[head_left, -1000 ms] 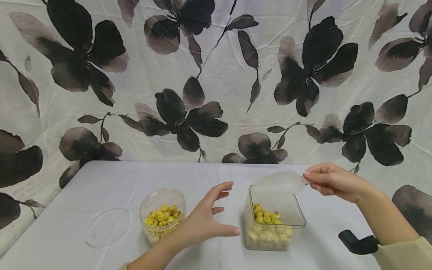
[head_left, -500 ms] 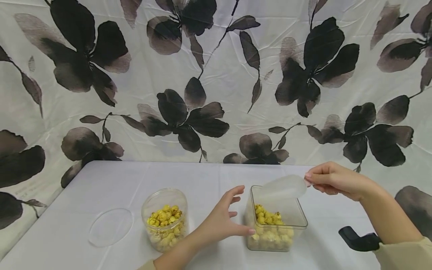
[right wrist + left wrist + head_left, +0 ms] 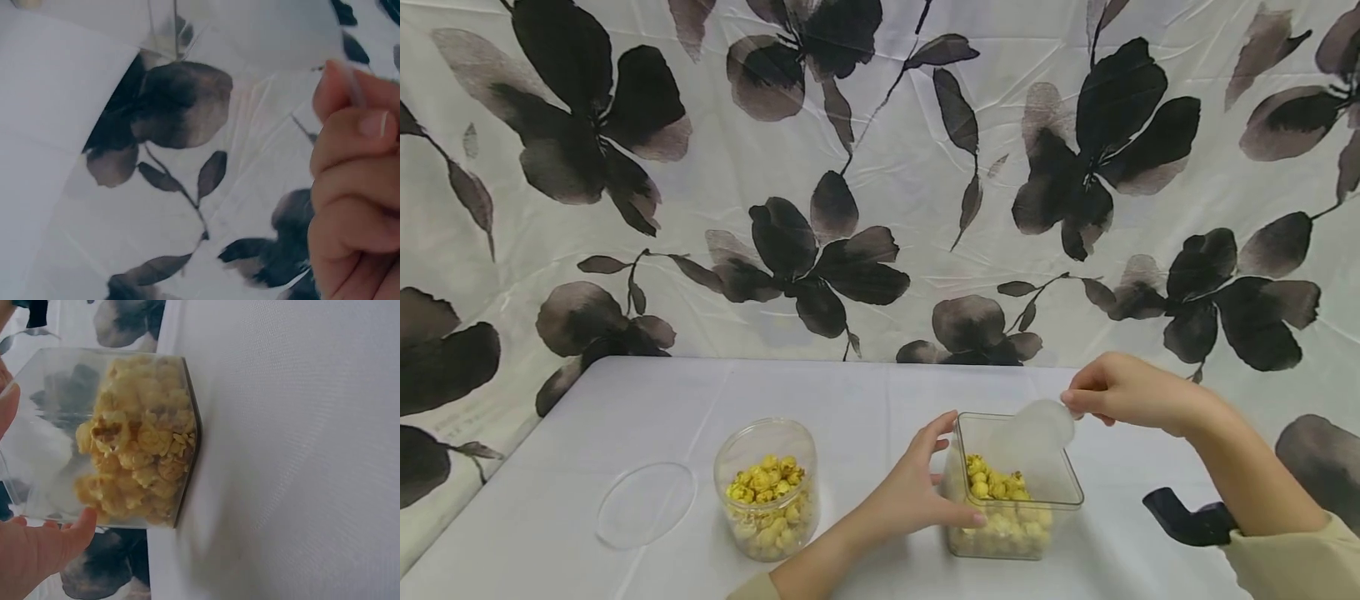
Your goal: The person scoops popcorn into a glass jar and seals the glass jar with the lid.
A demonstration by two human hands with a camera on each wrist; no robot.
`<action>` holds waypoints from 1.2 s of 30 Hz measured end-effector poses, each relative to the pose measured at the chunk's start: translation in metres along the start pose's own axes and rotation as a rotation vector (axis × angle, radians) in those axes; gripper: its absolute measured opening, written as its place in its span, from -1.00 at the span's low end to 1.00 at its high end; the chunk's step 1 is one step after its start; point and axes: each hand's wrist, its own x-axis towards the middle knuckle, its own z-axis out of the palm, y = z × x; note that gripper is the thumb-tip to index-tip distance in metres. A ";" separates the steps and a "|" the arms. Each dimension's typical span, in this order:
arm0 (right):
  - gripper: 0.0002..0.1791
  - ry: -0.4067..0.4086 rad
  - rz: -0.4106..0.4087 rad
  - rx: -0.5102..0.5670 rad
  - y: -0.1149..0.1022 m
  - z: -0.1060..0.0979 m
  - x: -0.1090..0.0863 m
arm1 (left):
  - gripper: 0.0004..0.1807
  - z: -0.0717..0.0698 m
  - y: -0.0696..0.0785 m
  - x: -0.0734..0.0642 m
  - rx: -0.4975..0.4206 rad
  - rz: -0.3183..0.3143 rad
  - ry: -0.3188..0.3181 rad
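Observation:
My left hand (image 3: 921,492) grips the left side of a clear square container (image 3: 1063,492), its thumb across the near wall and its fingers by the far left edge. Yellow popcorn (image 3: 996,479) fills the lower part; the left wrist view shows this popcorn (image 3: 140,447) through the wall. Between thumb and fingers, my right hand (image 3: 1131,396) pinches the handle end of a frosted translucent scoop (image 3: 1041,427). The scoop's bowl is tilted down over the container's back right rim. In the right wrist view the scoop (image 3: 275,31) shows only in part.
A clear round jar (image 3: 766,433) with popcorn stands left of my left forearm. Farther left, a clear round lid (image 3: 646,506) lies flat on the white table (image 3: 850,392). A flower-printed cloth (image 3: 910,167) hangs behind. Something black (image 3: 1187,518) sits by the right sleeve.
My left hand has moved right, from beside the round jar to the square container. My right hand has turned the scoop steeper and brought it slightly left and down.

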 end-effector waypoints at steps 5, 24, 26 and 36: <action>-0.82 0.041 -0.010 -0.274 -0.019 0.013 0.008 | 0.20 0.002 0.000 0.002 0.009 -0.014 -0.008; -0.85 0.015 0.103 -0.610 -0.045 0.063 0.028 | 0.24 0.011 0.000 0.006 0.008 -0.031 0.034; -0.80 -0.009 0.091 -0.581 -0.040 0.066 0.028 | 0.23 0.012 -0.001 0.006 0.006 -0.029 0.039; -0.51 -0.074 0.018 -0.307 -0.022 0.065 0.028 | 0.21 0.013 -0.003 0.007 0.030 -0.006 0.053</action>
